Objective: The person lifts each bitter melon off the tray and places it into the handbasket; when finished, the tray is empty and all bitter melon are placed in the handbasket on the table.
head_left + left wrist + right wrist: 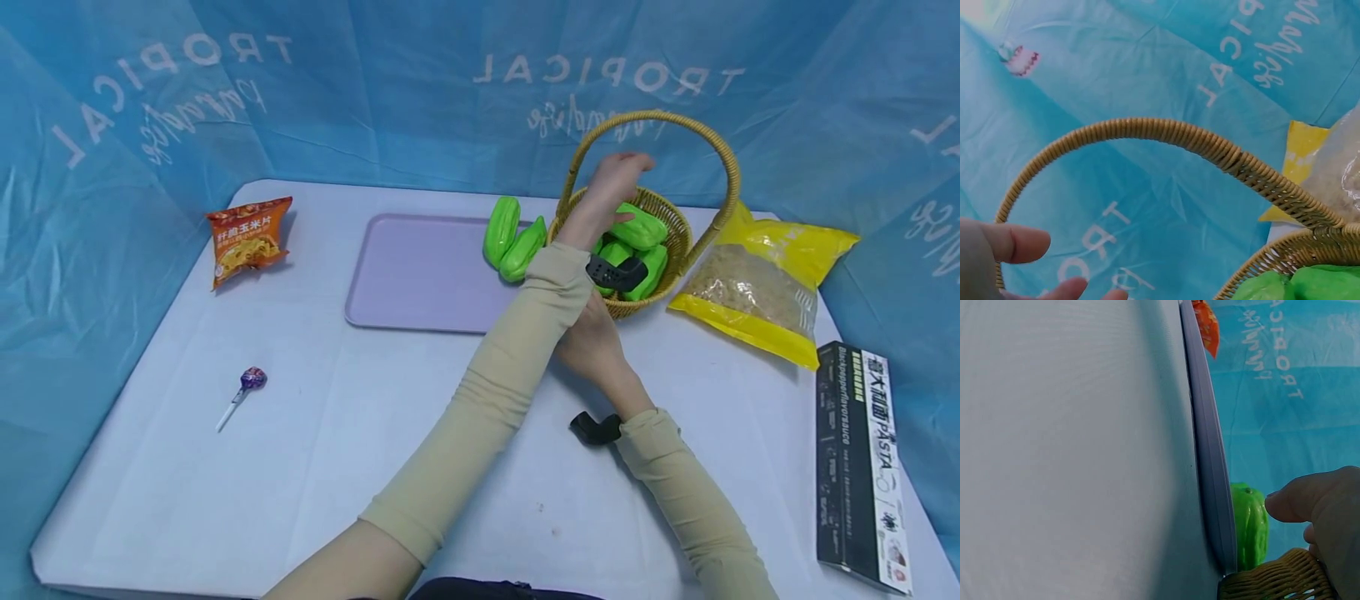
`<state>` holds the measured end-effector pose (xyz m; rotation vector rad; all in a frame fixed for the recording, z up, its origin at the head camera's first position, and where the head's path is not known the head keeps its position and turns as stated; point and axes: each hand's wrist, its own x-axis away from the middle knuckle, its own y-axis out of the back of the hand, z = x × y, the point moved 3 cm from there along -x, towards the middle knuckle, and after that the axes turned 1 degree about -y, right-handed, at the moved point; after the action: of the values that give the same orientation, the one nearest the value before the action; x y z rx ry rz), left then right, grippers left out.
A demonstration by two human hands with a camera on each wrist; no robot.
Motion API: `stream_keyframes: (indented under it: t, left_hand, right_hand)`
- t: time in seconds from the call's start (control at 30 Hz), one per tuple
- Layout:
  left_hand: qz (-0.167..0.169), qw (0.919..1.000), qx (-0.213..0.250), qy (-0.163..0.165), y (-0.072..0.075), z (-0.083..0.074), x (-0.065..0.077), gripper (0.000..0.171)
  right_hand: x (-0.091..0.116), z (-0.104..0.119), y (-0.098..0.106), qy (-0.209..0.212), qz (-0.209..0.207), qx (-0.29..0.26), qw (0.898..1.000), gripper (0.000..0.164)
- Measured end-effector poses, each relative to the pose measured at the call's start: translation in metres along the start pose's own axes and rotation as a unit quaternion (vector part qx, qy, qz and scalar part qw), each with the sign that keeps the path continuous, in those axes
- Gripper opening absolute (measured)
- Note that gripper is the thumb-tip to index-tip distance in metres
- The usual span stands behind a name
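Note:
The wicker basket [678, 221] with a tall arched handle holds several glossy green ridged pepper-like pieces [641, 229]. My left hand [618, 179] is over the basket, inside its handle; in the left wrist view its thumb and fingers are spread with nothing between them. My right hand [592, 337] is against the basket's near left side, partly under the left forearm. In the right wrist view its thumb [1297, 497] stands out beside the wicker, while most fingers are hidden. Two more green pieces [501, 232] lie at the right end of a lilac tray [427, 329].
A yellow bag [765, 283] with clear window lies right of the basket, and a black-and-white pasta box [855, 467] along the right edge. On the left are an orange snack packet [247, 242] and a lollipop [251, 379]. Blue cloth [420, 100] encloses the white table.

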<state>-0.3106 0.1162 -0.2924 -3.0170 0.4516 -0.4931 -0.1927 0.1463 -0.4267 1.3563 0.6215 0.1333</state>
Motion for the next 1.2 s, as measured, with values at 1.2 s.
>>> stream_keyframes:
  t: [1.2]
  left_hand:
    - [-0.108,0.9896,0.044,-0.084,0.099,0.003,0.008,0.028]
  right_hand:
    - [-0.003,0.001,0.000,-0.001,-0.015,-0.032,0.999,0.068]
